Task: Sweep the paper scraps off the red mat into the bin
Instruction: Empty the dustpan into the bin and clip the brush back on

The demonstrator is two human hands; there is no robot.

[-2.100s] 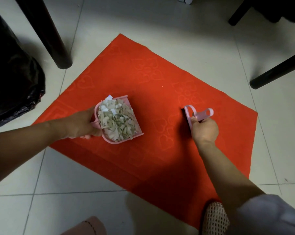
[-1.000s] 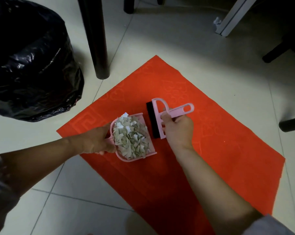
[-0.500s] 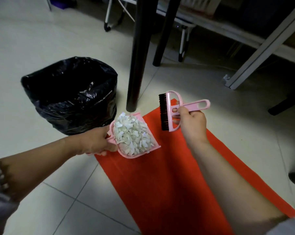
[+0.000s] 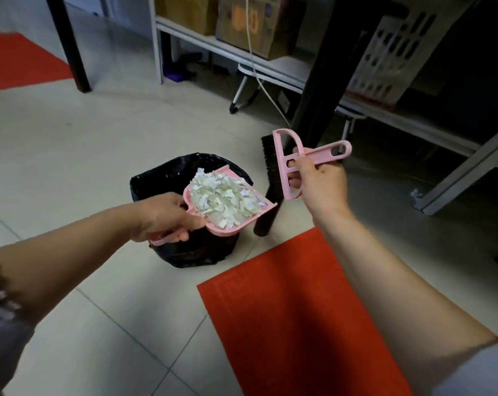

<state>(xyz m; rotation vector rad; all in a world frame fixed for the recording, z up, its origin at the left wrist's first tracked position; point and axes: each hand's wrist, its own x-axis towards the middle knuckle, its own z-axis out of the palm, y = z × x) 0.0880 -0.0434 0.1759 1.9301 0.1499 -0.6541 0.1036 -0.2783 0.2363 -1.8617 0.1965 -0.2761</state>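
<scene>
Head view, single frame. Your left hand (image 4: 162, 217) grips the handle of the pink dustpan (image 4: 230, 207), fingers curled round it, thumb on top. Pan is held in the air over the bin (image 4: 156, 181), roughly level, open lip pointing away from you and to the right. Scraps (image 4: 222, 195) are heaped in the pan, white and pale green, filling it to the rim; none seen falling.

Bin is lined with a black bag and stands on the tiled floor (image 4: 70, 144), just beyond the near corner of the red mat (image 4: 285, 310). Mat lies at lower right, partly hidden by your right forearm; the part in view carries no scraps.

Your right hand (image 4: 316, 181) holds the pink brush (image 4: 285, 167) by its handle, fingers wrapped round, one finger through the frame opening. Brush is up in the air, black bristles facing left, just beside the pan's right edge; whether they touch, cannot tell.

Background: black table leg (image 4: 322, 90) behind the brush, white shelf (image 4: 270, 61) with cardboard boxes (image 4: 259, 21), a second red mat (image 4: 19, 61) at far left.
</scene>
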